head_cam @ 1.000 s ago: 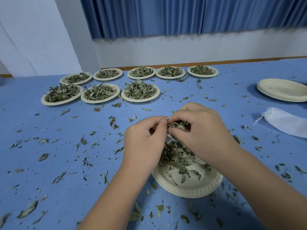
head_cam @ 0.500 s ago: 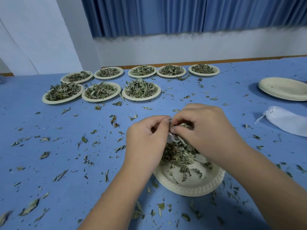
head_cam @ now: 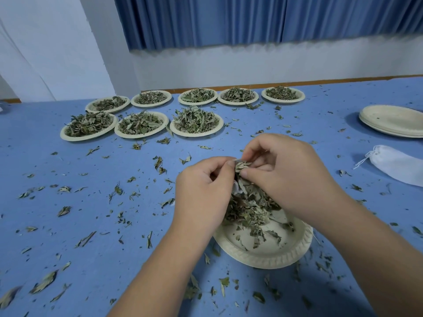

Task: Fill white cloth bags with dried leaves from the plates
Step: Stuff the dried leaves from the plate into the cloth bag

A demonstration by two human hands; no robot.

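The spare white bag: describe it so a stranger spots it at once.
On the blue table, look to the right edge, where a stack of empty plates sits. Just nearer the camera lies the white cloth bag, its drawstring trailing left. Its neighbours are stiff plates and scattered leaves; it alone is soft white fabric.

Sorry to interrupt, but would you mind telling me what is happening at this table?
A person is filling a white cloth bag over the near plate. The left hand pinches the bag's mouth while the right hand pinches dried leaves at it. Eight full plates sit behind; another bag lies to the right.
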